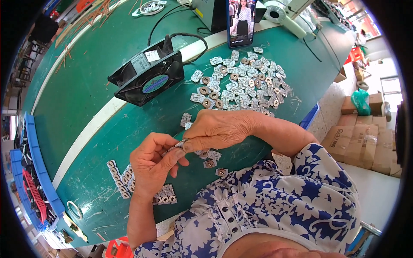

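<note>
Between the fingertips of both my hands is a short row of small whitish parts [174, 148], mostly covered by the fingers. My left hand [150, 161] pinches its lower left end, thumb on top. From the right, my right hand [219, 129] grips the other end between thumb and bent fingers. Several loose parts of the same kind [210, 163] lie just below my right hand. Beside and below my left hand, similar parts stand lined up in rows [117, 179], with round brownish discs on top. Another lined-up block [165, 198] sits by the left wrist.
A large scattered pile of the small parts [249, 86] covers the green table [94, 86] beyond my hands. A black fan [148, 75] stands left of it, cable trailing. Behind the pile a phone [241, 23] leans upright. At the left edge is a blue bin [41, 163].
</note>
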`<state>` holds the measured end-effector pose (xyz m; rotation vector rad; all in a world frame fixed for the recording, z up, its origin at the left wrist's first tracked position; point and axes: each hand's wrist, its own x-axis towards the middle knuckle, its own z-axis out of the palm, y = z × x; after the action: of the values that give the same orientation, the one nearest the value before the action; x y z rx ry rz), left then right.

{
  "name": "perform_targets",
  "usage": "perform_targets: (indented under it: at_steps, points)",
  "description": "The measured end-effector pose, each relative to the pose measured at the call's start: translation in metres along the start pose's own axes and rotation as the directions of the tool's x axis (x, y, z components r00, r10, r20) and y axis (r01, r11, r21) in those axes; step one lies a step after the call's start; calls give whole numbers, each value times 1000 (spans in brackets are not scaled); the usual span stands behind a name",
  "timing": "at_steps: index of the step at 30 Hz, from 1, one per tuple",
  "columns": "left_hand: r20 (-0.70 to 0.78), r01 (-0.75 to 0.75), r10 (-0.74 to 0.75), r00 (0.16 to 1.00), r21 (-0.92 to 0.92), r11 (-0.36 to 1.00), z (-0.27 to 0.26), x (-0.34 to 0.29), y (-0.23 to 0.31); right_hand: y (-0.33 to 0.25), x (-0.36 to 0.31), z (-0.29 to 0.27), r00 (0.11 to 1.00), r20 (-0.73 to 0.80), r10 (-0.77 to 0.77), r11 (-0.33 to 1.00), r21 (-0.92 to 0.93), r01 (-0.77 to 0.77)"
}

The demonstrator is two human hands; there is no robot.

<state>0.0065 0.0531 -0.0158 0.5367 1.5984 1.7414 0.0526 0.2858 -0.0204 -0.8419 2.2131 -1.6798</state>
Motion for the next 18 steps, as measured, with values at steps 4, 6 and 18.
perform_targets:
  at_steps: [4, 6, 18]
  points:
    - [19, 48, -46, 999, -92, 995, -7, -1, 2, -3, -1, 6, 1000, -23, 18, 1000, 20, -18]
    - [23, 52, -50, 998, -96, 994, -6, 0, 3, -7, 1, 6, 999, -42, 6, 997, -72, -9]
    - [249, 196, -50, 967, -605, 772, -16, -1, -5, -20, 9, 26, 930, 117, 348, 412, 872, -264]
